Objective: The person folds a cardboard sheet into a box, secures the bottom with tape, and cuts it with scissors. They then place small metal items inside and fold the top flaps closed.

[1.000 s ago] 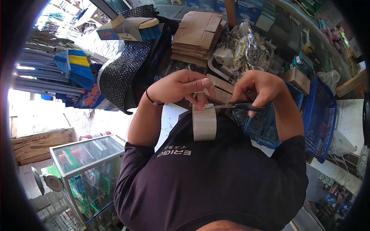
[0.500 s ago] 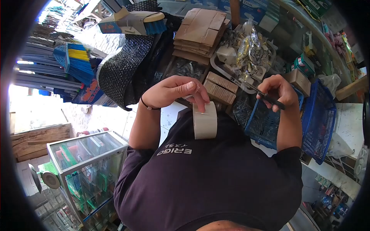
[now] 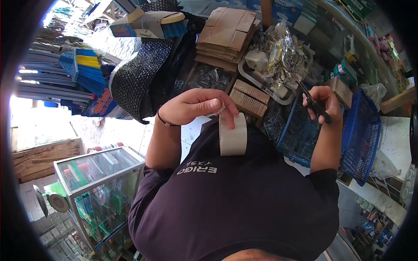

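My left hand (image 3: 202,105) has its fingers on a wide cream roll of tape (image 3: 233,135) in front of my dark shirt. Something clear and crinkled, like a bit of film, shows between the thumb and fingers. A pair of scissors with black handles (image 3: 316,105) is gripped in my right hand (image 3: 324,101), over the blue basket; the blades point up and to the left, away from the roll. I cannot make out whether the blades are fully closed.
Flattened cardboard (image 3: 226,32) lies beyond my hands, beside a white tray (image 3: 285,99) of small bagged metal parts. Blue plastic baskets (image 3: 360,135) stand at the right. A glass case (image 3: 100,174) is at the lower left, with brooms (image 3: 85,69) and black bubble wrap (image 3: 139,78) above it.
My right hand has moved slightly to the right, and the scissors have turned to point more steeply upward. The left thumb and the roll have shifted slightly.
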The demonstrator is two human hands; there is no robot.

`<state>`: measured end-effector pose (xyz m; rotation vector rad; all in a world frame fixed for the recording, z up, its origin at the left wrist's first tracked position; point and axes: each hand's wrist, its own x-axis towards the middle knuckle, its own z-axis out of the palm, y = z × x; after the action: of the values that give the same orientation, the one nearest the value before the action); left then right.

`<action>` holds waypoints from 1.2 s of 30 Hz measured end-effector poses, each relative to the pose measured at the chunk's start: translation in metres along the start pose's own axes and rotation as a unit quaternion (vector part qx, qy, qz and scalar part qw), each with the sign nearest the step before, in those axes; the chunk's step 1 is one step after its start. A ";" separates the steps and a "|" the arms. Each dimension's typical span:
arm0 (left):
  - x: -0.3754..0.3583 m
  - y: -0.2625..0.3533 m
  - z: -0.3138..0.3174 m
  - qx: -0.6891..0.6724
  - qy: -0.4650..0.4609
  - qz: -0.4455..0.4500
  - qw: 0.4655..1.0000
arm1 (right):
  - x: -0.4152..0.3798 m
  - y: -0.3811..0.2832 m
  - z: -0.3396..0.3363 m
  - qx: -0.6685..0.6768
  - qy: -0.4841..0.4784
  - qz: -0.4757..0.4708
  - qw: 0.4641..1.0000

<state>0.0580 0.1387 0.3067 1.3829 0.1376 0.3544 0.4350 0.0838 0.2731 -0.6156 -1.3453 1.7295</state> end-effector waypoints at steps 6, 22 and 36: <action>0.000 0.003 -0.001 0.040 -0.016 0.024 0.999 | -0.003 0.002 -0.002 -0.016 0.001 0.010 1.000; -0.016 -0.020 0.001 0.209 0.000 0.041 0.977 | 0.020 0.001 0.014 -0.075 0.051 0.089 0.992; -0.028 -0.025 0.011 0.237 0.040 0.022 0.970 | 0.038 0.001 0.028 -0.154 0.063 0.147 0.975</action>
<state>0.0393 0.1154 0.2816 1.8475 0.2706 0.4320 0.3925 0.1009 0.2849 -1.1311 -1.5022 1.6858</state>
